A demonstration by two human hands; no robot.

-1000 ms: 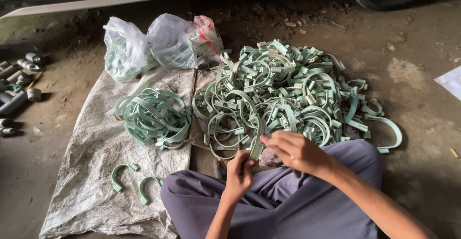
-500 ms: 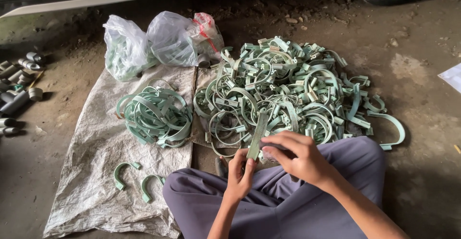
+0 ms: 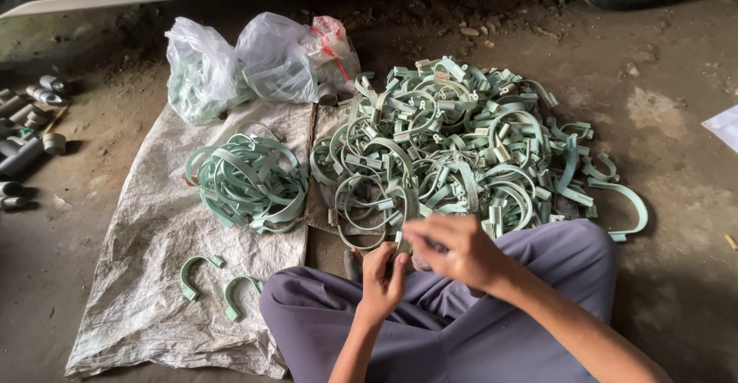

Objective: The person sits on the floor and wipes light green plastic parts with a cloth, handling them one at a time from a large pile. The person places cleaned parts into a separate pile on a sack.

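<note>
Two hands, left (image 3: 382,279) and right (image 3: 453,251), pinched on one green clamp (image 3: 405,218), big clamp heap (image 3: 461,141) just beyond.

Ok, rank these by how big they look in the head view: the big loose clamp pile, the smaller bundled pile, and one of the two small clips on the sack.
1. Big loose clamp pile
2. Smaller bundled pile
3. Small clip, clearly smallest though nearest the camera

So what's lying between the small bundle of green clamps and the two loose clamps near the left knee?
Head view: only bare woven sack between the bundled clamps and the two loose clamps.
</note>
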